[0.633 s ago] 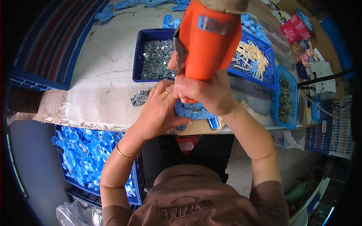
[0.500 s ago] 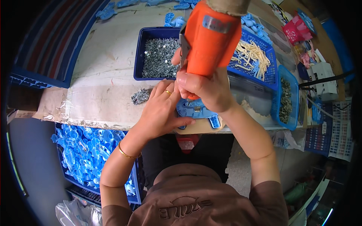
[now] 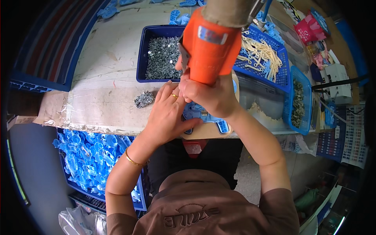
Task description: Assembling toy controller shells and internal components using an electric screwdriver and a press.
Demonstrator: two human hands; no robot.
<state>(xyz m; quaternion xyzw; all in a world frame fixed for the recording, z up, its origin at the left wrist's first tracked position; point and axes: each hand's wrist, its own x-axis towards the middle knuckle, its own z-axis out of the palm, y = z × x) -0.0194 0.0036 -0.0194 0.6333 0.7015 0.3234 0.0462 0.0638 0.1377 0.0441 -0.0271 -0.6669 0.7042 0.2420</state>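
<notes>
My right hand (image 3: 211, 94) is wrapped round the orange power screwdriver (image 3: 211, 47), which stands nearly upright with its tip hidden behind my fingers. Beneath it a light-blue plastic part (image 3: 205, 114) lies on a tan board (image 3: 209, 133) at the table's near edge. From the left, my left hand (image 3: 168, 111) grips this part, the thumb along its near side. Its fingertips reach toward the screwdriver's lower end and are partly covered by my right hand. Just left of my left hand sits a small heap of screws (image 3: 144, 99).
Beyond my hands stands a dark-blue bin of screws (image 3: 141, 58). To the right are a blue basket (image 3: 285, 74) of cream-coloured parts and a light-blue tray (image 3: 290, 113) of small metal pieces. A crate (image 3: 141, 192) heaped with blue plastic parts sits below the table at left.
The screwdriver and my right hand have shifted slightly left. Its orange lower tip, visible earlier above the blue part, is now hidden. My left hand stays nearly in place.
</notes>
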